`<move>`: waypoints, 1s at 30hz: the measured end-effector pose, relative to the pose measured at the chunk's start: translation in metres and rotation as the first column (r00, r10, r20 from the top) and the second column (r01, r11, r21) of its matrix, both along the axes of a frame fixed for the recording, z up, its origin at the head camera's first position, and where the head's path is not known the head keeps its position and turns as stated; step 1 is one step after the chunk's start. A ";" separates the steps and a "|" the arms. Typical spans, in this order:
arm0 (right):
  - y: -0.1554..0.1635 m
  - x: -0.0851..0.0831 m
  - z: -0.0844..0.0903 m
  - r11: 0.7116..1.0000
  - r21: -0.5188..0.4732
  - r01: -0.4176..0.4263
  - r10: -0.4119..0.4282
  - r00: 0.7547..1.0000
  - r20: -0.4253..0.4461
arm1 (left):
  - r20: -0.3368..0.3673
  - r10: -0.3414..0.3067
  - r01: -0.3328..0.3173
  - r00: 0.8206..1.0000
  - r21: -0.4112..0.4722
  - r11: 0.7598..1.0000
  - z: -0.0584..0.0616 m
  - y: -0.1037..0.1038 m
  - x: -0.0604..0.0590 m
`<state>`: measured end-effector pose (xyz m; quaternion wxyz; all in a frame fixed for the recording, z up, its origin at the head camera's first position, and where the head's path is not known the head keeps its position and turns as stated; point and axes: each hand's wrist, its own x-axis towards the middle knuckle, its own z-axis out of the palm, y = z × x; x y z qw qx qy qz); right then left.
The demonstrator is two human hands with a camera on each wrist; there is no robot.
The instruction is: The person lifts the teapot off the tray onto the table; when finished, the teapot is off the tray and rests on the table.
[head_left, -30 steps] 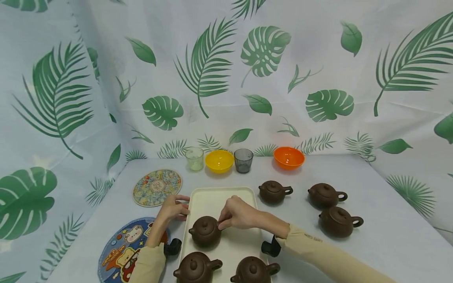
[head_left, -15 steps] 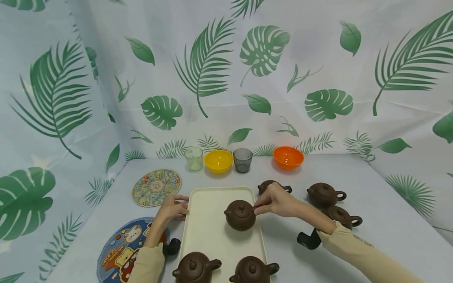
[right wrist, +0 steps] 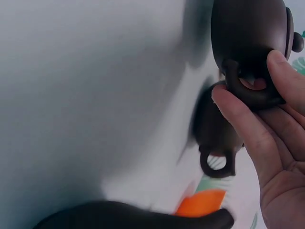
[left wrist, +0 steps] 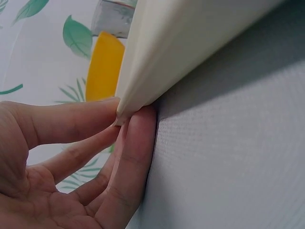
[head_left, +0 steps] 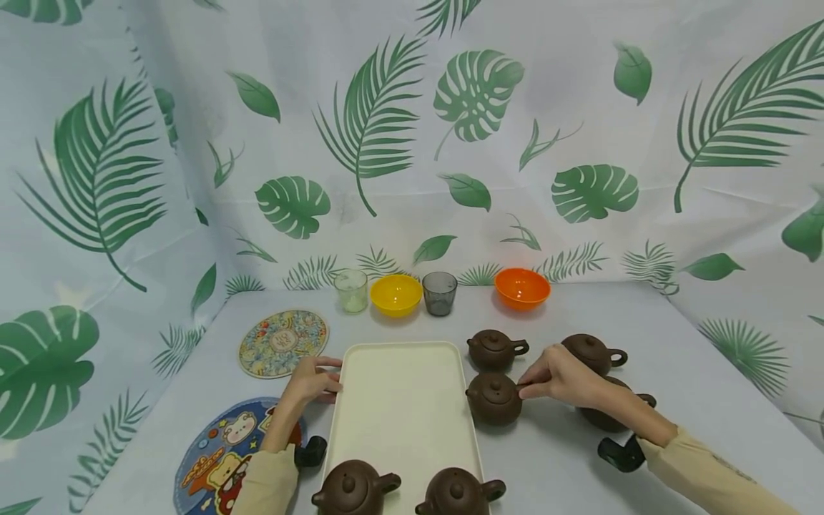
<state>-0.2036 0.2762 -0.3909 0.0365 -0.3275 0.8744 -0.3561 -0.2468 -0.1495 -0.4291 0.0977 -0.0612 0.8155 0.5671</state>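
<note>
My right hand [head_left: 563,375] pinches the handle of a dark brown teapot [head_left: 494,400], which is close over the table just right of the cream tray's edge. In the right wrist view, thumb and fingers close round that handle, and a second teapot [right wrist: 217,126] shows behind. On the left, my left hand [head_left: 313,380] holds the long side of the cream tray [head_left: 399,400]; the left wrist view has its thumb and fingers pinching the tray's rim [left wrist: 138,90]. Two more teapots, one at left [head_left: 352,490] and one at right [head_left: 458,493], stand on the tray's near end.
Behind the held teapot sits another teapot [head_left: 494,350]. Two more, one farther [head_left: 589,352] and one partly hidden by my right arm [head_left: 605,418], stand at right. Glasses, a yellow bowl [head_left: 396,296] and an orange bowl [head_left: 522,290] line the back. Round mats [head_left: 283,343] lie left.
My right hand has lifted the teapot off the tray and carried it right, past the tray's edge. My left hand has stayed at the tray's left side.
</note>
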 end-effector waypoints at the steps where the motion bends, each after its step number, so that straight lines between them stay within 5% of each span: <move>1: 0.003 0.000 -0.001 1.000 -0.001 0.000 0.000 1.000 -0.013 | 0.002 0.006 -0.006 1.000 0.000 1.000 0.000 0.000 0.000; 22: 0.012 0.005 -0.006 0.999 0.041 0.031 -0.031 0.999 0.019 | -0.007 0.003 -0.003 1.000 0.018 1.000 -0.001 0.000 0.001; 30: 0.003 0.009 0.016 0.980 0.072 0.183 -0.182 0.983 -0.016 | -0.011 -0.010 0.010 1.000 0.020 1.000 0.000 -0.001 0.002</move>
